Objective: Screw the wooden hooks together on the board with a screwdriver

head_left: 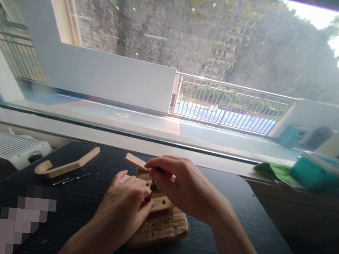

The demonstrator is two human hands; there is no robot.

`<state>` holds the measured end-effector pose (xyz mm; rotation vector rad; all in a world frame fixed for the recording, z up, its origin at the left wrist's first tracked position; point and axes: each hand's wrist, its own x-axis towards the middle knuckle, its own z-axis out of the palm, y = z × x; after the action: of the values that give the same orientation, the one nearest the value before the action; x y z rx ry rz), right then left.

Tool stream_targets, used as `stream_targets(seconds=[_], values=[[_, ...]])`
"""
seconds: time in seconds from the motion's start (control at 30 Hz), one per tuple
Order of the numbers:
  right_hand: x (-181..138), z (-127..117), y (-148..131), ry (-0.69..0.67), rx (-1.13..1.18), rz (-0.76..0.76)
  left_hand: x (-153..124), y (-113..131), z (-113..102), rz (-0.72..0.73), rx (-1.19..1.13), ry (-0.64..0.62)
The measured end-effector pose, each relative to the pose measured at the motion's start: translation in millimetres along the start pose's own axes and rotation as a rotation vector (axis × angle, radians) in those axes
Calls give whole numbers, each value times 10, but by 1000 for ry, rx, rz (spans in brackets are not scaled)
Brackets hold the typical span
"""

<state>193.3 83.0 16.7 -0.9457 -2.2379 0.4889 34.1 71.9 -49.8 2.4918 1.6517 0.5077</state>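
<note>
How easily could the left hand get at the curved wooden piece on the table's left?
Probably quite easily, yes: the curved wooden piece lies to the left of the left hand, with only bare dark table seen between. The hand would first have to leave the wooden strip at its thumb.

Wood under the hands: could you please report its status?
Right hand gripping dark tool. Left hand against wood. Wood atop holed block. Hands partly hide wood.

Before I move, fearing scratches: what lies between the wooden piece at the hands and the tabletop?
The head view shows a pitted block between wooden piece and tabletop.
</note>
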Motion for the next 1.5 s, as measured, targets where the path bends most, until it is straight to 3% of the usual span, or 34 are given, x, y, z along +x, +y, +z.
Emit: stream_targets(seconds=[0.83,1.07,1.5], values=[[-3,16,13,3,-43,-25,22,1,0,31,40,10],[37,40,124,287,98,30,8,-1,-16,17,56,3],[171,110,381,548,655,149,12,-25,22,19,33,28]])
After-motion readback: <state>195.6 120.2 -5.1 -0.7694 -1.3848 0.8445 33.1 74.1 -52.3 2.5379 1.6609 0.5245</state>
